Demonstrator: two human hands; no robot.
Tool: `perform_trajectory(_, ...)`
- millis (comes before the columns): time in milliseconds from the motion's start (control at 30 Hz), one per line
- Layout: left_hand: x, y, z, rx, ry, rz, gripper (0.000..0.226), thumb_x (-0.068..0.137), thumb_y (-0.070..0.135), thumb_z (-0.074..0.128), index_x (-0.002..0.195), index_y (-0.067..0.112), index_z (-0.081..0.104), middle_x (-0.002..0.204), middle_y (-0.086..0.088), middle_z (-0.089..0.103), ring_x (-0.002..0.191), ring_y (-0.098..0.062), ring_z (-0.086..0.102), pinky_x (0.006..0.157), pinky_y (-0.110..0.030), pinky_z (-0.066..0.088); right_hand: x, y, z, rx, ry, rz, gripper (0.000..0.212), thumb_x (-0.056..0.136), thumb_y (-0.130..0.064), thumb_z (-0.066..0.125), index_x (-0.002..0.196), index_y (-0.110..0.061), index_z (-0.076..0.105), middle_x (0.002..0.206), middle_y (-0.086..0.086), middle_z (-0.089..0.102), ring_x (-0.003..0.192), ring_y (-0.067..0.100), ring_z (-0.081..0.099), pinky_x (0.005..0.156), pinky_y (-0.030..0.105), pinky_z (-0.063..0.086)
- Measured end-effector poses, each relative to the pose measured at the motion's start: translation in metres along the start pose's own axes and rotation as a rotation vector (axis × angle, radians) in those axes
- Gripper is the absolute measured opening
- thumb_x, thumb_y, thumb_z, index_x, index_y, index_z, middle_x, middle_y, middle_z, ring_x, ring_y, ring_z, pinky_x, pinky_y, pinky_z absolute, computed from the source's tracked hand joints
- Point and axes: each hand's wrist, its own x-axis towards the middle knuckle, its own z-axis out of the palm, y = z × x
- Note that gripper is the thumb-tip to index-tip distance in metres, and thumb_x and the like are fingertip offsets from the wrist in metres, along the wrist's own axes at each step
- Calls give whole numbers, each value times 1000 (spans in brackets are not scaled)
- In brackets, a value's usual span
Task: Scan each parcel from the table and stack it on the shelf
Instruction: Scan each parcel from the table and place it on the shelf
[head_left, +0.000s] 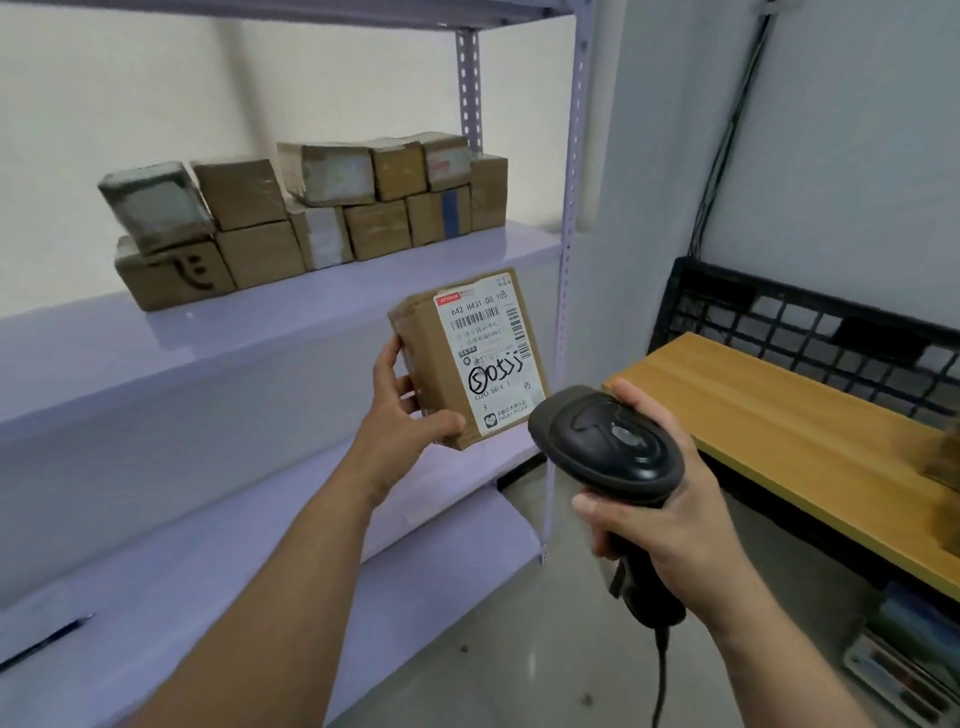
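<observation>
parcel in the left hand, held up in the air just in front of the edge of the middle shelf, white label turned toward the camera. thumb on the lower near edge, fingers curled round the left side, a closed grip on the box. right hand wrapped round the handle of a black scanner, its head just below the lower right corner of the parcel, apart from it. cable hanging down from the handle. probably light, judging from the one-hand hold; stiff taped cardboard, not slippery, fragile or not impossible to say. best to take hold on two opposite side faces, away from the barcodes, so as not to cover them. looks like the scan step, stacking of this one not yet done. on the shelf behind, stacked parcels in two layers, brown boxes, some wrapped in pale tape, the top left one tilted. to the right, wooden table, with part of one more brown box at the frame edge. behind the table, black crate against the wall, contents not possible to tell. under the table, bins with coloured things, too blurred to name.
</observation>
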Motion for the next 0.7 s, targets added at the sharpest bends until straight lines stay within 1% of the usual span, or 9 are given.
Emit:
perform_trajectory(133,-8,15,-29,48,88,11,111,47,36,76,136,53,12,135,-3,45,119,-21,54,87,-35,52,15,0,15,88,-75,-12,89,61,-1,82,124,-56,53,79,6,70,48,30,58,48,36,49)
perform_trajectory(200,-12,20,-43,77,130,27,111,53,31,76,139,51,10,138,-4,44,121,-23,53,91,-39,51,21,2,24,114,-98,-19,87,58,-4,79,124,-54,53,81,4,70,47,30,58,48,35,49)
perform_trajectory(300,-18,23,-67,84,203,48,108,57,24,73,142,47,10,135,-5,46,119,-23,55,93,-45,52,28,6,43,144,-154,-23,85,58,-4,80,123,-54,55,96,1,70,49,30,58,48,38,50)
perform_trajectory(367,-22,25,-85,75,254,56,111,55,25,74,143,46,11,130,-2,50,115,-21,58,88,-43,55,31,5,60,135,-200,-15,86,61,-2,83,124,-53,54,105,3,67,51,32,59,50,39,52)
perform_trajectory(433,-24,27,-107,70,300,61,108,58,22,71,146,43,11,126,0,53,112,-19,60,77,-34,56,38,2,78,133,-235,-19,87,61,-2,83,125,-53,53,109,7,65,51,31,60,50,38,53)
perform_trajectory(500,-22,33,-131,59,333,59,109,58,21,70,148,40,11,124,-1,55,108,-18,61,70,-30,56,49,-3,99,125,-262,-36,88,61,-2,82,127,-52,52,110,6,65,51,30,60,50,37,53)
perform_trajectory(567,-19,41,-156,44,368,51,111,55,25,70,149,39,12,121,-3,58,101,-18,63,72,-35,58,60,-9,122,115,-283,-55,88,68,7,81,129,-49,50,112,4,65,52,31,60,51,39,54)
perform_trajectory(633,-17,48,-182,47,408,37,104,58,25,65,150,37,15,117,-4,62,89,-18,63,82,-43,57,70,-16,146,113,-297,-67,87,71,12,76,126,-50,50,111,1,66,51,30,60,52,41,54)
perform_trajectory(700,-16,52,-207,66,443,24,96,62,27,60,148,36,19,108,-2,65,82,-16,62,86,-43,54,79,-21,171,109,-314,-84,86,71,12,75,124,-51,50,109,-2,66,51,29,60,51,40,55)
